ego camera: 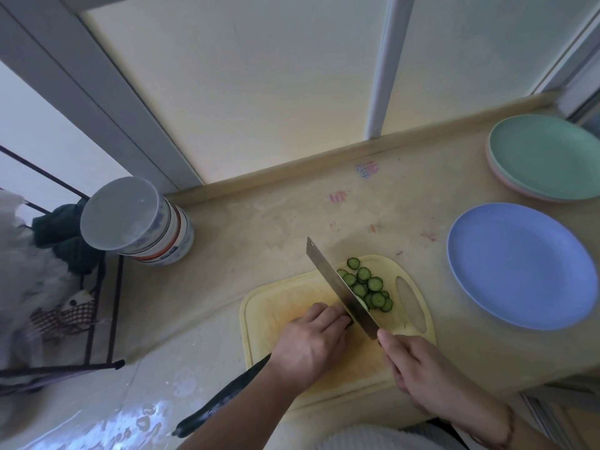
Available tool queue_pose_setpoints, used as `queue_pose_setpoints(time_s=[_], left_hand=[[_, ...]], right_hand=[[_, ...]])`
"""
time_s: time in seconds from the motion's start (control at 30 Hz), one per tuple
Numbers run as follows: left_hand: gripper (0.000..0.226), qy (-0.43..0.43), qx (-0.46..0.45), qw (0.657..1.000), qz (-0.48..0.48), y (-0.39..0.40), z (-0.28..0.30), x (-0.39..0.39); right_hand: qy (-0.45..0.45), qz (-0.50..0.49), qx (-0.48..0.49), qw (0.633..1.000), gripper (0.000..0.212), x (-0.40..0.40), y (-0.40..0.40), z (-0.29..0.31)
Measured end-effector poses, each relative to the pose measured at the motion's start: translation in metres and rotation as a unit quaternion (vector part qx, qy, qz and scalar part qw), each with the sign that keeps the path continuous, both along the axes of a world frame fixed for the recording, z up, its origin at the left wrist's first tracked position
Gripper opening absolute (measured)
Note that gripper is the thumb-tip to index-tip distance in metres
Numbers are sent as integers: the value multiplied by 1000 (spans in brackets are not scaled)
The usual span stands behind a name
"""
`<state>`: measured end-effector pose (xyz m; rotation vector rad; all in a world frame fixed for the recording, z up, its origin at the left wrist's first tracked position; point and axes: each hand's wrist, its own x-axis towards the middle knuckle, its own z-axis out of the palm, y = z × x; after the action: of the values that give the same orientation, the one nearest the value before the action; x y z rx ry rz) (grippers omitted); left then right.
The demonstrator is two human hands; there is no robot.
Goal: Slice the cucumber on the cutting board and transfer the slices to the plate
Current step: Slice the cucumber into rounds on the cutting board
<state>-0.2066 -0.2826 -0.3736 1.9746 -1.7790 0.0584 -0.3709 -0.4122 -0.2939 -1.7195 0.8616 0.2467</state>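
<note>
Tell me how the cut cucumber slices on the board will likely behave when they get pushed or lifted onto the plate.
The cucumber slices look thin and overlap in a loose pile, so a push would probably scatter them rather than move them together. Their cut faces look moist, so they may cling to the knife or cutting board.

The left hand (310, 345) is pressing the dark cucumber (224, 401) onto the yellow cutting board (276, 306), fingers curled, the cleaver (341, 287) blade standing right against those fingertips. The right hand (418, 368) is gripping the handle. Cut slices (367, 285) are lying just beyond the blade, the blue plate (519, 264) further right.
</note>
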Motion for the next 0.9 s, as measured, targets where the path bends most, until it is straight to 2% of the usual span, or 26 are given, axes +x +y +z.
queue_pose_setpoints(time_s=[0.2, 0.4, 0.7, 0.9], left_hand=[[19, 10, 0, 1000, -4, 0, -2, 1], [19, 10, 0, 1000, -7, 0, 0, 1], [21, 10, -6, 1000, -5, -1, 2, 0], [7, 28, -6, 999, 17, -2, 5, -2]], right_hand=[[-15, 31, -31, 999, 55, -4, 3, 9], [-18, 31, -9, 999, 57, -2, 4, 8], [9, 31, -44, 999, 61, 10, 5, -16], [2, 15, -15, 1000, 55, 8, -2, -12]])
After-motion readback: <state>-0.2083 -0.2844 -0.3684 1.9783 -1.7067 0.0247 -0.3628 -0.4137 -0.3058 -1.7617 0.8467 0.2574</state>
